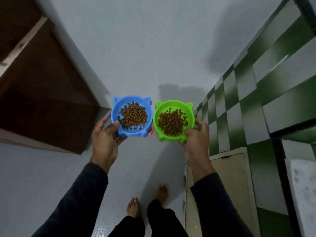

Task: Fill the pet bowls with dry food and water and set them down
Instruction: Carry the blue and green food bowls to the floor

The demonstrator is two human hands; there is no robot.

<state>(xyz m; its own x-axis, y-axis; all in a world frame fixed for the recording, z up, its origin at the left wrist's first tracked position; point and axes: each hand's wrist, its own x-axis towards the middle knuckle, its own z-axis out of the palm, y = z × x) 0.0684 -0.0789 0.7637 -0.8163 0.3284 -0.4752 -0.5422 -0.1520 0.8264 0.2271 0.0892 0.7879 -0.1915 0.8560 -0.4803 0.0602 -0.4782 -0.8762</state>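
Blue bowl on the left, bright green bowl on the right, brown kibble in both (a pink edge peeks between), green-and-white checkered wall right, dark sleeves.

two kibble-filled bowls, blue bowl and green bowl; two hands

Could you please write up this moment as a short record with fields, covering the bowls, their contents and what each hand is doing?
left hand: grips the blue bowl at its near left rim
right hand: grips the green bowl at its near right rim
contents: dry food in both bowls; no water visible
position: both bowls held in the air above the floor, side by side
pink item: partly hidden under the blue bowl
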